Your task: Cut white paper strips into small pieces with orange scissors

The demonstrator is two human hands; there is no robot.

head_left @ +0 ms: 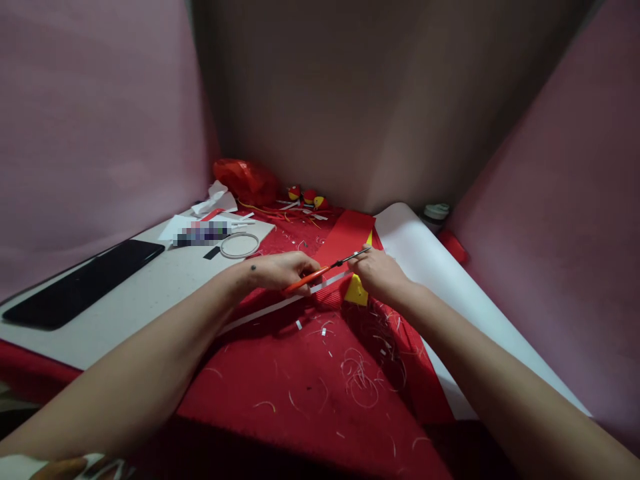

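My left hand is closed round the orange handles of a pair of scissors, whose blades point right and reach my right hand. The fingers of my right hand are pinched together by the blade tips; what they hold is too small to make out. A thin white strip runs from below my left wrist up to the right, passing under the scissors. Yellow material shows just below my right hand. Behind both hands lies a flat red sheet.
A black phone-like slab, a ring and papers lie on a pale board at left. Thread scraps litter the red cloth. Small red-yellow figures and a red bag stand behind; a white sheet lies right.
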